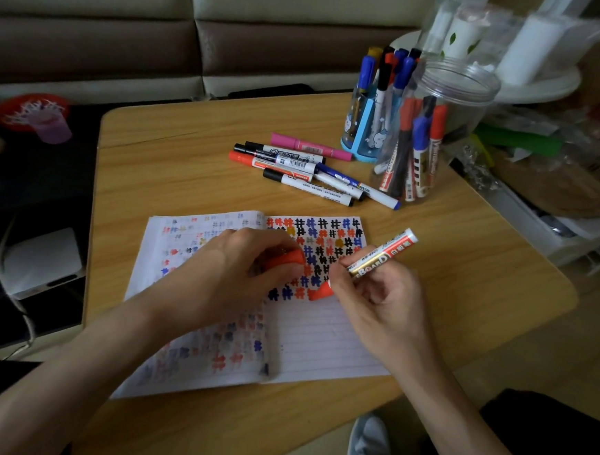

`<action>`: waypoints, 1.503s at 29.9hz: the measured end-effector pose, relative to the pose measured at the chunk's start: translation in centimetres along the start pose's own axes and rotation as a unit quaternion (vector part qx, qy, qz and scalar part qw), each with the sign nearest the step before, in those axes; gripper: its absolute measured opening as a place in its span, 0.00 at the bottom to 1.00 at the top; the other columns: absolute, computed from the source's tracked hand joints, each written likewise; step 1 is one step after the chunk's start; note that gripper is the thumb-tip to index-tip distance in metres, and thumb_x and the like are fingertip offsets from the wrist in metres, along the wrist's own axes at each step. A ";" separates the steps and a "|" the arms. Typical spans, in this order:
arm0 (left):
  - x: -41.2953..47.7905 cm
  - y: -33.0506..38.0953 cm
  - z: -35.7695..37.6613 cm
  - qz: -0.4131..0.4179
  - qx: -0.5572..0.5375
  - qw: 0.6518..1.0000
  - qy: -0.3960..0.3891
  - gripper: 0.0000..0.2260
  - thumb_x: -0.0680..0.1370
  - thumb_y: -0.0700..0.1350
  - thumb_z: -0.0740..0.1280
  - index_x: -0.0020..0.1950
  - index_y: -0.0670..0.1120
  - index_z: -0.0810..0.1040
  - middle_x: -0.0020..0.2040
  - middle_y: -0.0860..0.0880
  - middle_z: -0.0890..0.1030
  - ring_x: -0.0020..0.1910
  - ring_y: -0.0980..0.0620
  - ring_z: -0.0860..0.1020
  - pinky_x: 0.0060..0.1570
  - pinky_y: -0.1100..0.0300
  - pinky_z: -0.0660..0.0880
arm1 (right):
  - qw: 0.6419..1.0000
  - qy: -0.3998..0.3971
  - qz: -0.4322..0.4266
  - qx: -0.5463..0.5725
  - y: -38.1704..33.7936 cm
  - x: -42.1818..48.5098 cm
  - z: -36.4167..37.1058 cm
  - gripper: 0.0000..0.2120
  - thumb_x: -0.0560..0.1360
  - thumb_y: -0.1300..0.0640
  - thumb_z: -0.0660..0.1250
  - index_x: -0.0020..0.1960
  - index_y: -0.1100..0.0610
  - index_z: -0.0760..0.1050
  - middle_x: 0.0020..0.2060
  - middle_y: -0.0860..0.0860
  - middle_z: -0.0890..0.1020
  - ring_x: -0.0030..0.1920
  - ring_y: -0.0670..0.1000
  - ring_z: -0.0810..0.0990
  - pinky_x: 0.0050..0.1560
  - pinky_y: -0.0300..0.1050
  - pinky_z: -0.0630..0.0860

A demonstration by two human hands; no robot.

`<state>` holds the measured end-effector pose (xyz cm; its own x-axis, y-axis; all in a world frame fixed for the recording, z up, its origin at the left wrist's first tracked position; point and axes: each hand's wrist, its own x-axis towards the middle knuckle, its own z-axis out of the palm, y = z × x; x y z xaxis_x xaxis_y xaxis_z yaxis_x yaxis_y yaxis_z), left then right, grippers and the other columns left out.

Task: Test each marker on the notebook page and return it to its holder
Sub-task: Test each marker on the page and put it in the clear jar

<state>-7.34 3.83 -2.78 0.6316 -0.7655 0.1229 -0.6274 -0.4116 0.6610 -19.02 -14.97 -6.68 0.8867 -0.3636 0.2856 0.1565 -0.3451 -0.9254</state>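
Purple cup (49, 128): translucent plastic, far left, on a dark surface off the table.

Table (188, 168): pale wood-grain top with rounded corners.

Notebook (318, 340): open flat on the table, thin lined paper. The left leaf shows blurred colour bleeding through. The right leaf carries rows of hash marks in red, blue, black and yellow over its upper part.

Left hand (237, 276): over the notebook's middle, fingers curled round a smooth red cap (285, 258).

Right hand (382, 298): fingers pinching a red marker (378, 260). It is an uncapped cylinder with a glossy gold, red and white label, slanted, its red nose down at the right leaf beside the lowest row of marks.

Loose markers (307, 167): a cluster lying flat behind the notebook, white barrels with black, red and blue caps, plus one pink marker (310, 146).

Blue holder (366, 124): plastic with a cartoon print, markers standing upright in it.

Clear jar (432, 130): ribbed transparent plastic, lid off, just beside the holder, red, blue and black markers leaning inside.
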 end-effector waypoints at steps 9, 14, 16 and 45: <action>0.0 -0.1 0.1 -0.001 -0.001 1.000 0.012 0.12 0.80 0.54 0.67 0.61 0.53 0.81 0.49 0.58 0.82 0.45 0.59 0.80 0.44 0.61 0.77 | 1.000 -0.004 0.015 -0.009 -0.2 0.0 -0.1 0.06 0.80 0.54 0.72 0.45 0.54 0.80 0.31 0.50 0.80 0.30 0.49 0.75 0.29 0.48 0.73; -0.1 -0.2 0.0 -0.003 0.003 1.000 0.007 0.11 0.82 0.50 0.67 0.64 0.54 0.80 0.52 0.58 0.83 0.48 0.60 0.80 0.47 0.59 0.77 | 1.000 -0.009 0.023 -0.004 -0.4 0.0 0.1 0.05 0.80 0.58 0.71 0.45 0.55 0.79 0.35 0.55 0.81 0.33 0.54 0.77 0.33 0.51 0.74; 0.0 -0.2 -0.1 -0.004 -0.007 1.000 0.010 0.12 0.80 0.49 0.70 0.63 0.54 0.81 0.52 0.60 0.83 0.49 0.62 0.81 0.49 0.60 0.79 | 0.998 0.015 0.043 0.040 -0.8 0.2 -0.1 0.04 0.79 0.60 0.71 0.46 0.56 0.80 0.34 0.54 0.82 0.33 0.50 0.78 0.33 0.46 0.75; -0.3 1.1 0.3 0.032 -0.057 0.995 0.079 0.07 0.78 0.48 0.72 0.55 0.56 0.84 0.44 0.58 0.85 0.43 0.54 0.82 0.43 0.56 0.77 | 0.985 -0.009 0.058 0.163 -3.0 0.4 -0.3 0.08 0.74 0.63 0.74 0.53 0.63 0.82 0.40 0.57 0.87 0.39 0.56 0.87 0.43 0.42 0.82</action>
<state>-8.33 3.51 -2.30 0.6613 -0.6973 0.2763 -0.6186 -0.2987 0.7267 -19.27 -14.33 -3.76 0.9142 -0.3669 0.1722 0.1832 -0.0048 -0.9831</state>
